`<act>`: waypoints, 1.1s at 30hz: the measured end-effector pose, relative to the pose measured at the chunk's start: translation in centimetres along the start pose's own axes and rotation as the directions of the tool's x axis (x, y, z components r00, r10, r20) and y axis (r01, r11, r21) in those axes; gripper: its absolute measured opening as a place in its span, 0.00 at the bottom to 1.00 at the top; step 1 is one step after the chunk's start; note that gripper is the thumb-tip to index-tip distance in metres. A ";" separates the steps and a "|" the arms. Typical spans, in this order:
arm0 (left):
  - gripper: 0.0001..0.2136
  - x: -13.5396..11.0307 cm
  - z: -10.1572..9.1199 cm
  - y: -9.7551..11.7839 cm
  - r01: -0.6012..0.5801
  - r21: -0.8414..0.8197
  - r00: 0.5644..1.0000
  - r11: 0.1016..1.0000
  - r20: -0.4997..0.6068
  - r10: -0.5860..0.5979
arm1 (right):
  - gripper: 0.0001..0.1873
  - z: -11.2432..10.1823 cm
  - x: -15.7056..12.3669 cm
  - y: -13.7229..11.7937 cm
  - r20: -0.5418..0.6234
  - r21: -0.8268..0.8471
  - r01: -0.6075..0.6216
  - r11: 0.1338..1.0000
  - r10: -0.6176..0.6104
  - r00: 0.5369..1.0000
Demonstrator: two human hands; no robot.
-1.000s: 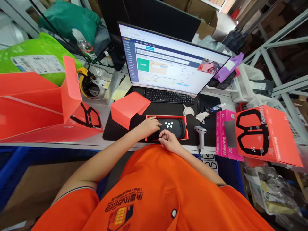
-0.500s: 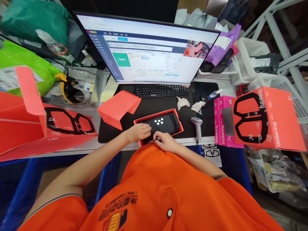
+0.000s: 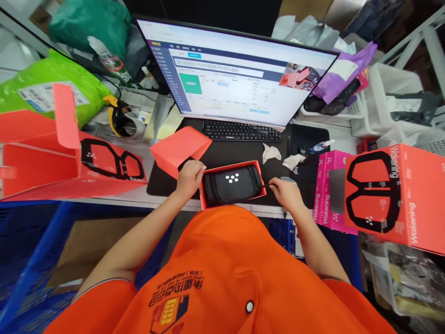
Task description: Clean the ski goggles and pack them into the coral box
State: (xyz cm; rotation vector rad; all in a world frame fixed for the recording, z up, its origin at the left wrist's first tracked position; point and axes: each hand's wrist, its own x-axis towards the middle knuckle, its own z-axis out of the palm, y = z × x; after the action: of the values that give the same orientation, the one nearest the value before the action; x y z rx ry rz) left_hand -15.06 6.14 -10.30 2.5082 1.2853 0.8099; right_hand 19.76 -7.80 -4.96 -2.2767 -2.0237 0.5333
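A shallow orange box [image 3: 203, 200] lies at the desk's front edge, and in it a black pouch [image 3: 231, 186] with white dots. My left hand [image 3: 187, 178] is closed on the left end of the box. To the right of the box, my right hand [image 3: 287, 194] pinches a thin black strap [image 3: 264, 186] that comes off the right end of the pouch. The hand partly hides a handheld scanner [image 3: 288, 178] behind it. An orange lid [image 3: 179, 148] lies tilted just left of the box on the black desk mat [image 3: 239, 150].
A monitor [image 3: 239, 79] and keyboard [image 3: 241, 131] stand behind the box. Large orange cartons lie at left [image 3: 69, 167] and right [image 3: 396, 195], with a pink box [image 3: 327, 185] next to the right one. Crumpled tissues [image 3: 271, 152], a tape dispenser [image 3: 121, 123], white baskets [image 3: 389, 97] and a green bag [image 3: 48, 86] crowd the desk.
My right hand moved from the box's front edge to its right end and drew the strap out. My left hand went from the pouch to the box's left end.
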 end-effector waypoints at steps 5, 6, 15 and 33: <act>0.19 -0.1 -1.7 2.8 -0.152 -0.065 0.979 0.986 0.129 0.160 | 0.10 -0.7 4.2 0.4 -0.061 0.028 0.165 0.986 -0.163 0.985; 0.27 -0.4 -1.9 3.8 -0.190 -0.091 0.958 0.978 0.201 0.205 | 0.10 -0.7 5.2 0.3 -0.080 0.041 0.182 0.982 -0.178 0.981; 0.37 -1.6 1.7 8.5 -0.228 -0.004 0.907 0.974 0.364 0.214 | 0.08 -0.8 13.0 -1.0 -0.133 0.093 0.129 0.987 -0.116 0.984; 0.53 -1.6 1.8 7.2 -0.270 0.077 0.774 0.960 0.611 0.168 | 0.16 4.6 12.6 -2.6 -0.509 0.240 0.157 0.958 -0.014 0.860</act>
State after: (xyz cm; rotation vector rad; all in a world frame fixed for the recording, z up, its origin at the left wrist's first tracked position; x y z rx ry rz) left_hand -9.94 0.66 -9.40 2.7352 0.8659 -0.0972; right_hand 17.08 3.98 -11.41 -1.8944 -1.6626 0.1647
